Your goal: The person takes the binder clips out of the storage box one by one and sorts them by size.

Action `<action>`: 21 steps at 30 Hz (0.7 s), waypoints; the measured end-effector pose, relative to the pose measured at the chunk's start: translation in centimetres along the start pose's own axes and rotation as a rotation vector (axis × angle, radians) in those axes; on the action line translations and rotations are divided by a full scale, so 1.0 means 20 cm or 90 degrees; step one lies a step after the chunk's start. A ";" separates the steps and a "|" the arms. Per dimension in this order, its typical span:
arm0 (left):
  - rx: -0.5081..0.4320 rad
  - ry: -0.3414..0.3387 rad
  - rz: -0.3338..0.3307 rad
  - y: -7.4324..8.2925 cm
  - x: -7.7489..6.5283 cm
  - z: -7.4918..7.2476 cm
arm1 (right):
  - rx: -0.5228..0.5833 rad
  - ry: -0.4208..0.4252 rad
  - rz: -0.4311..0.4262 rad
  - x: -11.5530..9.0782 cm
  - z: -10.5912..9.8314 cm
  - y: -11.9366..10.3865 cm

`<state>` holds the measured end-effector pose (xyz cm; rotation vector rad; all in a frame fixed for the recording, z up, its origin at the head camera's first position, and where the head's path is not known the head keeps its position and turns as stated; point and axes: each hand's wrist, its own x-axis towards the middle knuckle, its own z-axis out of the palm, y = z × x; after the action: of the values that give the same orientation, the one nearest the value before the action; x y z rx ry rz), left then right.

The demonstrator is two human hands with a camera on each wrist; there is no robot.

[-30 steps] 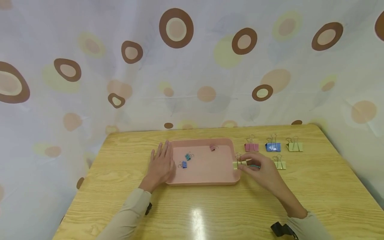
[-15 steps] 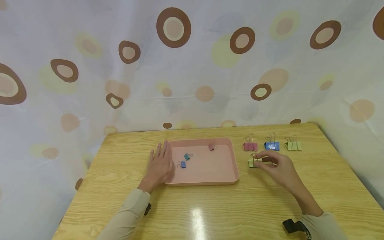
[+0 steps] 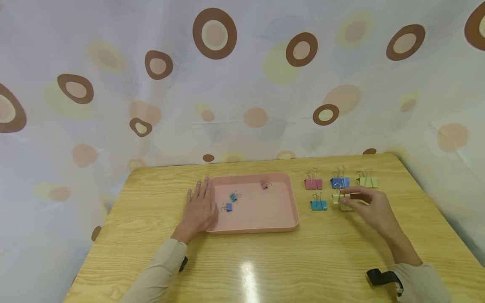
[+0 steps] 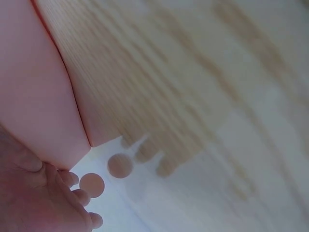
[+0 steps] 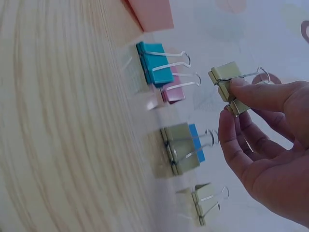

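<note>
My right hand point(image 3: 375, 210) pinches a yellow binder clip point(image 5: 225, 75) between thumb and fingers, raised above the table in the right wrist view. Behind it stands another yellow binder clip point(image 5: 180, 150), partly covered in the head view. Just left of the hand is a teal binder clip point(image 3: 318, 205). My left hand point(image 3: 198, 212) lies with fingers extended along the left side of a pink tray point(image 3: 250, 230), touching it. Inside the tray are small binder clips: a teal one point(image 3: 234, 197), a blue one point(image 3: 229, 207) and a pink one point(image 3: 264, 185).
A back row of large binder clips stands right of the tray: pink point(image 3: 313, 184), blue point(image 3: 340, 182) and yellow-green point(image 3: 367, 182). The wooden table point(image 3: 212, 265) ends at a patterned curtain point(image 3: 235, 84) behind.
My right hand has moved right with the yellow binder clip, from the tray's right rim to the front row of clips, uncovering the teal clip. My left hand stays at the tray.
</note>
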<state>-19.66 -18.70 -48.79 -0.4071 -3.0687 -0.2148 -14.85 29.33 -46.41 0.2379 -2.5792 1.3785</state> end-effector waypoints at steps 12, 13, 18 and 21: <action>0.001 -0.008 -0.005 0.00 -0.01 -0.02 | 0.036 0.024 0.072 -0.02 -0.15 0.13; -0.001 -0.007 -0.004 0.00 -0.01 -0.02 | 0.040 0.024 0.079 -0.03 -0.17 0.14; -0.005 -0.007 -0.005 0.00 -0.01 -0.01 | 0.041 0.027 0.105 -0.04 -0.22 0.20; -0.006 -0.006 -0.003 0.00 -0.01 -0.01 | 0.047 0.031 0.107 -0.05 -0.25 0.23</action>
<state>-19.48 -18.82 -48.60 -0.4015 -3.0797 -0.2273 -14.54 36.09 -47.71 -0.0027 -2.5611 1.5176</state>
